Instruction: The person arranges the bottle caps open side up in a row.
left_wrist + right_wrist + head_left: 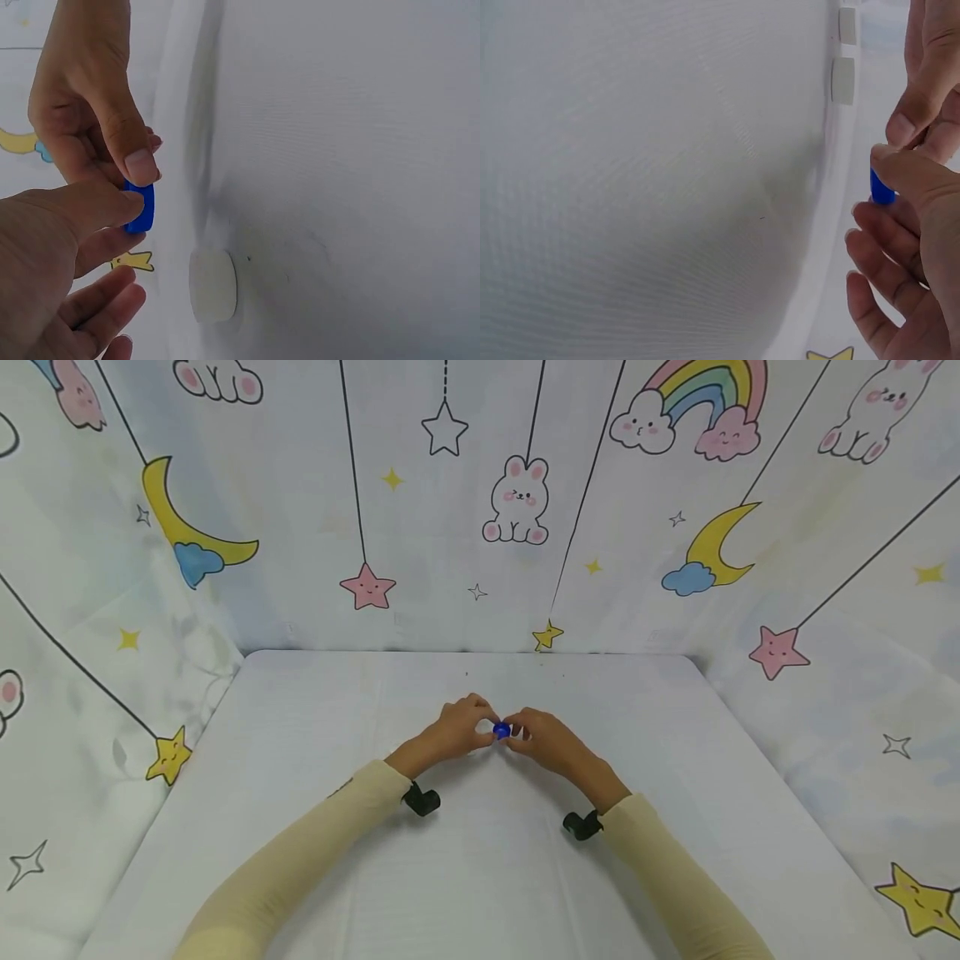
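Observation:
Both hands meet over the middle of the white table point(300, 827). Between them is a small blue piece point(501, 730), flat and rounded, held just above the cloth. My left hand point(474, 727) pinches it from the left between thumb and forefinger. My right hand point(523, 733) pinches it from the right. In the left wrist view the blue piece point(142, 210) sits under the left thumb point(97, 206), with the right hand's thumb point(135, 161) on its top edge. The right wrist view shows only a sliver of the blue piece point(880, 189) behind the right thumb point(911, 172).
Cloth walls printed with moons, stars and rabbits point(517, 502) close in the table on three sides. A white round patch point(214, 285) lies on the tabletop near the hands. Two grey square patches point(843, 79) sit by the table's edge. Black wrist mounts point(422, 799) hang under both sleeves.

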Available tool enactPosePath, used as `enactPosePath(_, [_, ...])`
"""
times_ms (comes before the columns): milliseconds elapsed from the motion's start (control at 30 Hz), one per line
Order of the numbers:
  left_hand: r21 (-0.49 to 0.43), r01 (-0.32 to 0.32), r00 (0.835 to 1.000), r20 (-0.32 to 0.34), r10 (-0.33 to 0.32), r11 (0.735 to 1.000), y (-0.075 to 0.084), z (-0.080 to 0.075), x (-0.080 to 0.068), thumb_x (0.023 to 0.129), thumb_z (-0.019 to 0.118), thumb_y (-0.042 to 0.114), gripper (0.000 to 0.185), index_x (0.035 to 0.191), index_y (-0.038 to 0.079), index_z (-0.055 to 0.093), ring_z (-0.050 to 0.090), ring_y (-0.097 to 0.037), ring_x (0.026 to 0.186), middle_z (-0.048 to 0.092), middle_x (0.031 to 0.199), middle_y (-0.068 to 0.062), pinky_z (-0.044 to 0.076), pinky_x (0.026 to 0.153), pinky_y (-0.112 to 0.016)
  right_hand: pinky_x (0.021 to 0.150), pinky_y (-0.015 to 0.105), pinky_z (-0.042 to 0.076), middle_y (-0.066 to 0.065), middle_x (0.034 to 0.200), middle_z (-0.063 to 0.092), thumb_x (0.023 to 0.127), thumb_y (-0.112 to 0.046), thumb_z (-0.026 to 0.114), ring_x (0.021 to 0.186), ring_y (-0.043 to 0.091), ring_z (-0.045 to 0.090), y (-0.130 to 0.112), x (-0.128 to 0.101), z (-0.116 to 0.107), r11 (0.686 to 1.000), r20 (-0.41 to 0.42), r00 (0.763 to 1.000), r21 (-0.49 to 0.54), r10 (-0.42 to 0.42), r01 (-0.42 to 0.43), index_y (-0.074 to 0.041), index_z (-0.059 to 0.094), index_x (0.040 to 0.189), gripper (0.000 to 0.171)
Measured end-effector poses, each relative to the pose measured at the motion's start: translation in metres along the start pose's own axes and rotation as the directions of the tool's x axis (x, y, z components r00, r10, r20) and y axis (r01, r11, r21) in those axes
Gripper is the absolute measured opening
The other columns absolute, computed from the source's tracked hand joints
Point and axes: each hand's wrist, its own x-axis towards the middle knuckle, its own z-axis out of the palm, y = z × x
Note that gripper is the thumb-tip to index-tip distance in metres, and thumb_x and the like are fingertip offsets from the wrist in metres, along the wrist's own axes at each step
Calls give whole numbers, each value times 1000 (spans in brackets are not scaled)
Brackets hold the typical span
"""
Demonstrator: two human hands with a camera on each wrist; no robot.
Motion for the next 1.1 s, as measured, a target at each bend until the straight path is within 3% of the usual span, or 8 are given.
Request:
enactPosePath(200, [79, -28, 1000, 10, 28, 996, 3, 2, -3, 98, 76, 25, 29, 124, 12, 75, 59, -29, 128, 61, 136, -12, 42, 100, -50, 82, 31, 57, -1, 102, 68, 101, -25, 74, 90, 15, 62, 2, 1, 3, 1000, 50, 999, -17, 10, -9, -10, 73, 130, 33])
enactPosePath(467, [162, -69, 998, 13, 68, 984, 0, 10, -3, 98, 78, 29, 25, 118, 15, 76, 60, -30, 125, 62, 133, -10, 41, 108, -54, 85, 32, 55, -2, 100, 67, 99, -27, 77, 89, 13, 61, 3, 2, 7, 999, 72, 997, -37, -10, 12, -11, 75, 130, 35])
enactPosePath(1100, [214, -56, 998, 10, 55, 975, 1, 14, -7, 98, 78, 29, 29, 122, 13, 75, 61, -30, 124, 62, 133, -11, 42, 106, -52, 84, 33, 55, 0, 102, 64, 97, -32, 79, 86, 14, 59, 0, 0, 9, 995, 69, 998, -99, -8, 14, -12, 76, 131, 39])
